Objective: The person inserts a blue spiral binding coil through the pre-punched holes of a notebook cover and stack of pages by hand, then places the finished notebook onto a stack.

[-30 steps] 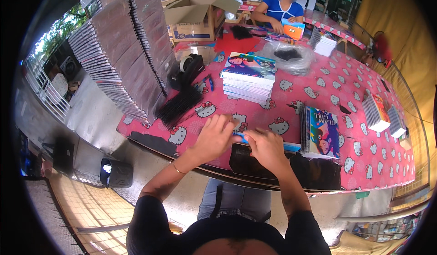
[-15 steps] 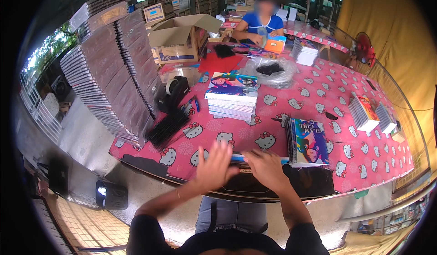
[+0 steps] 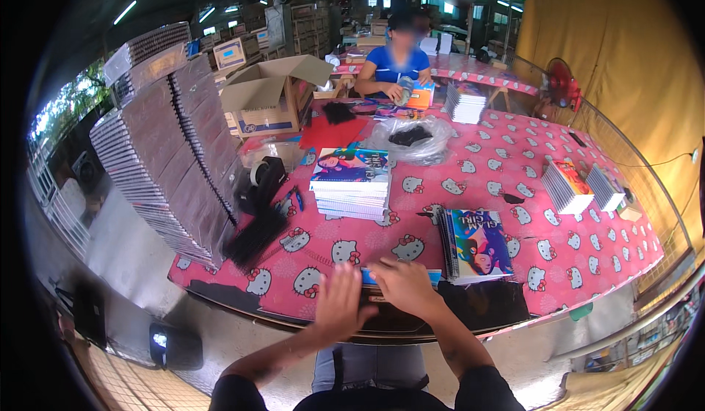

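Observation:
At the table's near edge, my right hand [image 3: 402, 285] curls its fingers over the top of a thin, blue-edged notebook [image 3: 426, 276]. Most of that notebook is hidden by my hands. My left hand [image 3: 339, 297] lies beside it with its fingers stretched out flat, close to the notebook's left end; whether it touches is unclear. Just right of my hands lies a small pile of spiral notebooks [image 3: 481, 244] with colourful illustrated covers. Beyond my hands stands a taller stack of similar notebooks [image 3: 351, 183].
On the left rise tall stacks of spiral-bound notebooks [image 3: 158, 154]. Near them are black binding coils [image 3: 255, 236], a tape dispenser [image 3: 263, 183] and a blue pen [image 3: 299, 198]. An open carton [image 3: 264, 103] and a plastic bag [image 3: 422, 139] lie farther back. A co-worker [image 3: 396, 70] sits opposite.
The whole view has shifted, so the table sits lower and farther left. My hands are nearer each other along the notebook's edge. The co-worker's hand has moved over the orange notebook.

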Demonstrator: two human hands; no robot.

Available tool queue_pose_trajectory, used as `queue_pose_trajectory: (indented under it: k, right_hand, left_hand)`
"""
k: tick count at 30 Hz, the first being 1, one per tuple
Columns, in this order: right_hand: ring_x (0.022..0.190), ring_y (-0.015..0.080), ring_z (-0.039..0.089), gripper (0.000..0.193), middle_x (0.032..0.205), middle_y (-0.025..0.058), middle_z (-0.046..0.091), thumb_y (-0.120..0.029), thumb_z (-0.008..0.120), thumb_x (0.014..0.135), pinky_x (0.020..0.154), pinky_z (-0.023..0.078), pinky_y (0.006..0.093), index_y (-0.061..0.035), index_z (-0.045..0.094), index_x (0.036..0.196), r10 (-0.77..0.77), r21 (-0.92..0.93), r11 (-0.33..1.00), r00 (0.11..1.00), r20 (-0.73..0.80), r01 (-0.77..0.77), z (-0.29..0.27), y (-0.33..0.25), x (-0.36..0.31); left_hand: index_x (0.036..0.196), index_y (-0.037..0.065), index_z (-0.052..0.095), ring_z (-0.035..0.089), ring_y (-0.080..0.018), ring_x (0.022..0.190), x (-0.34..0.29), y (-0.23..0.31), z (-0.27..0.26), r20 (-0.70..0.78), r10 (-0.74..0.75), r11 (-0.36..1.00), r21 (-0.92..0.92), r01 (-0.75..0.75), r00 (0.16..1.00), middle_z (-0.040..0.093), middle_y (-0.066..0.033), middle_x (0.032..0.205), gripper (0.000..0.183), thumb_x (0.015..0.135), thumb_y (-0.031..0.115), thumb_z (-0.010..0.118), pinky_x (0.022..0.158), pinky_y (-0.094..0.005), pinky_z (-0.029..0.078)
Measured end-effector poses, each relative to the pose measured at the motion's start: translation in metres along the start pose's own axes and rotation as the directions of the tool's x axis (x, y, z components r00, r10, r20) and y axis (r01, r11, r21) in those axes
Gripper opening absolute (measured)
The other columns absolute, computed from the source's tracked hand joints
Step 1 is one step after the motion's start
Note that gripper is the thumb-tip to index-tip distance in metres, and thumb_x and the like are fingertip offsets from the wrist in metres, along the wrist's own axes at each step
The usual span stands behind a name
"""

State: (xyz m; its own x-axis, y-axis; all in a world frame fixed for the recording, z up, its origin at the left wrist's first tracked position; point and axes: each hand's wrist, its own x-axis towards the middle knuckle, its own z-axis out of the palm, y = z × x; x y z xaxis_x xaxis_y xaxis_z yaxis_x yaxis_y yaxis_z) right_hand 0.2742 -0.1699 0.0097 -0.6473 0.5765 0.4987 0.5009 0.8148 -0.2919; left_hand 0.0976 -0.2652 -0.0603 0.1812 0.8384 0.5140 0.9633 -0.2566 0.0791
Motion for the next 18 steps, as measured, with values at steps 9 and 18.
queue_pose_trajectory:
  k: [9, 18]
  right_hand:
    - [0.082, 0.0339, 0.07, 0.022, 0.097, 0.0091, 0.071, -0.024, 0.063, 0.095, 0.069, 0.054, 0.0466, -0.0151, 0.067, 0.114, 0.081, 0.008, 0.997, 0.992, 0.094, -0.082, -0.025, 0.007, -0.025]
    - [0.083, 0.0356, 0.07, 0.035, 0.098, 0.0135, 0.073, -0.023, 0.065, 0.093, 0.066, 0.054, 0.0474, -0.0171, 0.062, 0.128, 0.047, 0.047, 0.997, 0.984, 0.17, -0.056, -0.027, 0.015, -0.02]
  left_hand:
    - [0.143, -0.008, 0.044, 0.038, -0.0445, 0.142, 0.042, 0.0, -0.026, 0.051, 0.09, 0.981, 0.169, -0.098, 0.995, 0.042, -0.0297, 0.15, 0.091, 0.087, 0.061, 0.06, 0.112, -0.0672, 0.026]
    - [0.143, -0.009, 0.041, 0.035, -0.0453, 0.144, 0.049, 0.003, -0.028, 0.095, 0.153, 0.984, 0.076, -0.161, 0.984, 0.04, -0.0324, 0.15, 0.093, 0.086, 0.06, 0.064, 0.115, -0.0656, 0.024]
